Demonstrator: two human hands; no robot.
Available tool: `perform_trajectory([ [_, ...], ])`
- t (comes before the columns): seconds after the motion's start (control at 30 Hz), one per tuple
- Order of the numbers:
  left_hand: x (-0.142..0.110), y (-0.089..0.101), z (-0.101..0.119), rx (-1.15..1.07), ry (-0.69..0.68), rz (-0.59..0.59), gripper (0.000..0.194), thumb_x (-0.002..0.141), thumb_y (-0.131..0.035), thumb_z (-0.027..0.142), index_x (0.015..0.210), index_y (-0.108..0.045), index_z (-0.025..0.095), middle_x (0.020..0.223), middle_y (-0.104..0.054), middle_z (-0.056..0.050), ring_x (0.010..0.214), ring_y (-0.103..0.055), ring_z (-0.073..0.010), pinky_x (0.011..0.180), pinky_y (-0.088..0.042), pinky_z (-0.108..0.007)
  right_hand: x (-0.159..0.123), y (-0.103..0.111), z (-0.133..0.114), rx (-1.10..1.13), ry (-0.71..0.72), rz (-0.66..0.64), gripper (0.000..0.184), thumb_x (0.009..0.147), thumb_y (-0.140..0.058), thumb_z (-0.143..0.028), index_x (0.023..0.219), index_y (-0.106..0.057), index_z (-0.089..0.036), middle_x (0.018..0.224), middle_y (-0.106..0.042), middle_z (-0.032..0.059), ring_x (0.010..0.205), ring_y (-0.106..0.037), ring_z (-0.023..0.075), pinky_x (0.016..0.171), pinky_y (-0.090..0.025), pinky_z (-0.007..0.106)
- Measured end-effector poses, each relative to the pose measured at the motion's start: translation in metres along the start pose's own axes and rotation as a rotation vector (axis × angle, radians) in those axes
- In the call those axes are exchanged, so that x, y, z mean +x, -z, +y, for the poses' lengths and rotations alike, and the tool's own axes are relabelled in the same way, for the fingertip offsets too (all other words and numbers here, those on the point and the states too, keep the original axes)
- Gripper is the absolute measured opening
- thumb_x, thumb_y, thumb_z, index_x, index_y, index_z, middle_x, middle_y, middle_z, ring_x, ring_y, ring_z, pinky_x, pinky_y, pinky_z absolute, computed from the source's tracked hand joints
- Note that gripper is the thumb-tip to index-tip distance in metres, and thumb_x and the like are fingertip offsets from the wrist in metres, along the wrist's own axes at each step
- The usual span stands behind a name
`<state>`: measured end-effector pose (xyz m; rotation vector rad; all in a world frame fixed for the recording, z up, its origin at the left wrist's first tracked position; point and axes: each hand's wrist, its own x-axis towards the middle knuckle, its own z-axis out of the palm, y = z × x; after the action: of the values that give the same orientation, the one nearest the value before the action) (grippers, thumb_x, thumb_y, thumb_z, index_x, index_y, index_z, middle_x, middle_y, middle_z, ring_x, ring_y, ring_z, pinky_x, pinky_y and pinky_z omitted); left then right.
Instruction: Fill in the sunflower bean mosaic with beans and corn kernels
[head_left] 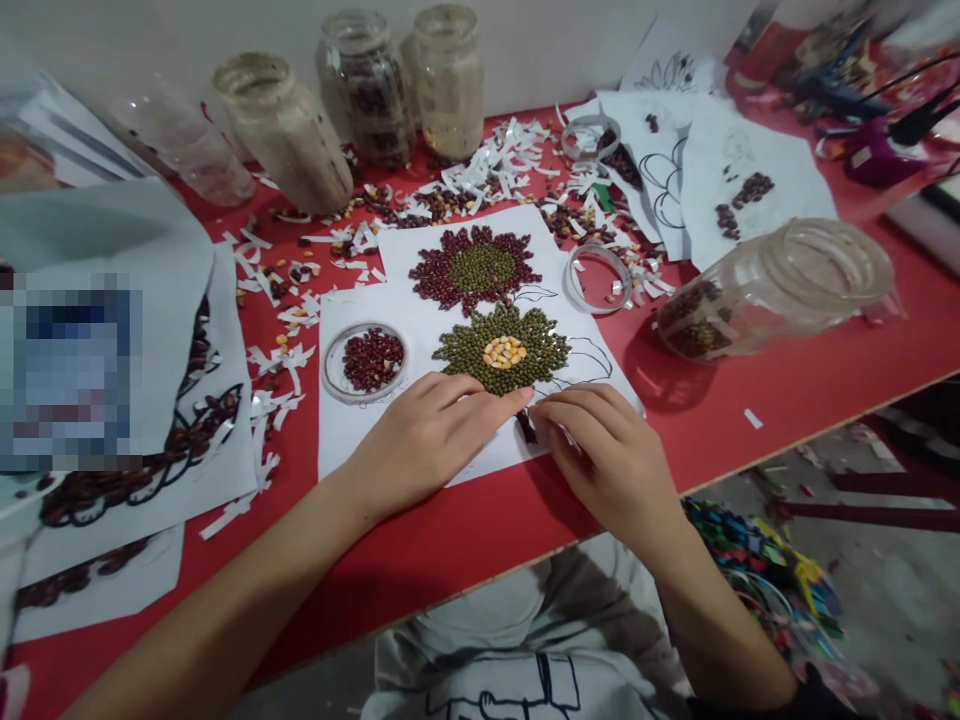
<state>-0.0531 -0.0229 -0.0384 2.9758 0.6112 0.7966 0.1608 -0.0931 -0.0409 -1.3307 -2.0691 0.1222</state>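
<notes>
A white sheet of paper (349,440) carries a drawing filled with beans. Its upper flower (427,270) has dark red petals and a green centre; the lower flower (469,345) has green petals around yellow corn kernels. My left hand (431,430) rests on the paper, fingers stretched toward the lower flower's bottom edge. Beside the short dark stem (527,425), my right hand (607,445) is curled with thumb and fingertips together; whatever they may hold is too small to make out. Left of the flowers sits a round lid (328,375) of red beans (373,360).
Several glass jars (281,135) stand along the wall. A tilted jar (772,285) with some beans is at right. Paper strips (487,165) and loose beans litter the red table (465,530). Bean-covered sheets (217,460) lie left; a clear ring-shaped lid (568,280) lies right of the flowers.
</notes>
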Motion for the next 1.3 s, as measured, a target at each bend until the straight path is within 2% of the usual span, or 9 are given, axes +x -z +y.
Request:
perform_trajectory([
  [0.23,-0.0004,-0.0002,0.0008,0.06,0.006,-0.042,0.039,0.1,-0.052,0.009,0.138,-0.051,0.011,0.097,-0.069,-0.007,0.099,-0.063,-0.0197,0.081,-0.049,-0.032,0.0007,-0.0007,-0.0014,-0.015,-0.021,-0.011,0.02,0.095,-0.052,-0.011,0.107,-0.065,-0.02,0.1,-0.073,0.0094,0.093,-0.062,0.0235,0.082,-0.055,0.039],
  [0.5,-0.0015,0.0,0.0032,0.057,0.035,0.012,0.039,0.1,-0.053,0.011,0.139,-0.05,0.011,0.097,-0.068,-0.007,0.1,-0.063,-0.0192,0.082,-0.051,-0.031,0.0002,-0.0005,-0.0015,-0.008,-0.041,-0.023,0.02,0.095,-0.052,-0.011,0.107,-0.065,-0.021,0.1,-0.072,0.009,0.093,-0.062,0.0237,0.082,-0.054,0.04],
  [0.77,-0.0005,-0.0017,0.0027,0.048,0.039,0.026,0.039,0.098,-0.052,0.008,0.137,-0.051,0.012,0.092,-0.066,-0.006,0.097,-0.064,-0.019,0.08,-0.051,-0.031,0.0004,-0.0011,-0.001,-0.014,-0.033,-0.021,0.017,0.095,-0.053,-0.009,0.105,-0.063,-0.018,0.1,-0.073,0.01,0.093,-0.06,0.0235,0.082,-0.054,0.039],
  [1.3,-0.001,-0.0008,0.0018,0.017,0.054,0.039,0.039,0.099,-0.048,0.009,0.137,-0.051,0.015,0.09,-0.067,-0.005,0.092,-0.065,-0.0172,0.079,-0.052,-0.029,0.002,-0.0012,-0.0021,-0.032,-0.063,-0.035,0.021,0.097,-0.05,-0.014,0.106,-0.067,-0.021,0.098,-0.073,0.009,0.092,-0.062,0.0247,0.081,-0.054,0.041],
])
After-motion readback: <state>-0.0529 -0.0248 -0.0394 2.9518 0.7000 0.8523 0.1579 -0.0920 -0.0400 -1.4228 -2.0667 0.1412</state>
